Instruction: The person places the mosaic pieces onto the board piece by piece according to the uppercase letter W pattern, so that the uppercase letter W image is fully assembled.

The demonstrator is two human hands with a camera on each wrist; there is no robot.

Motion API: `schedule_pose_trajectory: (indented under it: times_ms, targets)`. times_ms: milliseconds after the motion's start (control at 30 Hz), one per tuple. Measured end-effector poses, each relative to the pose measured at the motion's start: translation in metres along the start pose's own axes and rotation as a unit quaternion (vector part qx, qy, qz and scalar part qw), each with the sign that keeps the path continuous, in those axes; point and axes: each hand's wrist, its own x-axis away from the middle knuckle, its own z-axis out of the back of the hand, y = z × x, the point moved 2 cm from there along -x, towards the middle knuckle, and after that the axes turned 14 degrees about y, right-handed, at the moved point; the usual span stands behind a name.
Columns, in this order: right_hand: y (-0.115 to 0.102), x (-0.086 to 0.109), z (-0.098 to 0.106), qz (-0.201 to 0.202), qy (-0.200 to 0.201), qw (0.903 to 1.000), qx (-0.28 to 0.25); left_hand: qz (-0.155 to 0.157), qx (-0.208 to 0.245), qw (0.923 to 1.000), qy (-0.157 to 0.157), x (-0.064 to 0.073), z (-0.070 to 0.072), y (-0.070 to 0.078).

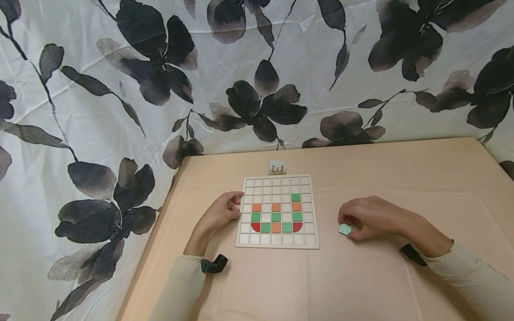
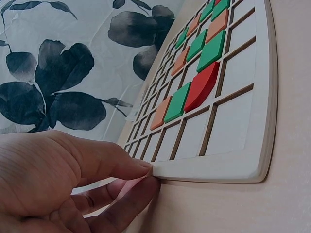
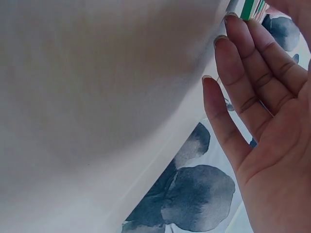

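A white grid board (image 1: pixel 277 242) with a pale wooden rim lies on the table, with green, orange and red tiles set in some of its squares. At its left edge my left hand (image 1: pixel 225 209) pinches the rim, thumb and fingertips meeting there in the left wrist view. The red tile (image 2: pixel 203 86) there has one rounded corner. To the right of the board, my right hand (image 1: pixel 371 218) pinches a green tile (image 1: pixel 345 229) between thumb and fingers, low over the table. In the right wrist view, only a green edge shows by the fingertips.
Behind the board lies a small card (image 1: pixel 277 167) with a gridded picture, too small to read. The light wooden table (image 1: pixel 401 174) meets a white cloth with dark flowers (image 1: pixel 265 107) at its back and left edges. A black wrist camera (image 1: pixel 214 264) sits on my left wrist.
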Motion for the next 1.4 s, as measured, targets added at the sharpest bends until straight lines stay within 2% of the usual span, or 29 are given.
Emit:
schedule_pose_trajectory:
  times_ms: [333,567,1400]
  targets:
    - [0.002,-0.002,0.002,0.010,0.009,0.9999,0.000,-0.003,-0.003,1.0000,-0.002,-0.002,0.000,-0.001]
    - [0.003,-0.005,0.003,0.004,-0.003,1.0000,-0.004,-0.002,0.002,1.0000,-0.003,-0.002,0.000,-0.001]
    - [0.003,-0.028,0.013,0.010,-0.011,0.9999,0.003,-0.003,0.003,1.0000,-0.005,-0.002,0.000,-0.002]
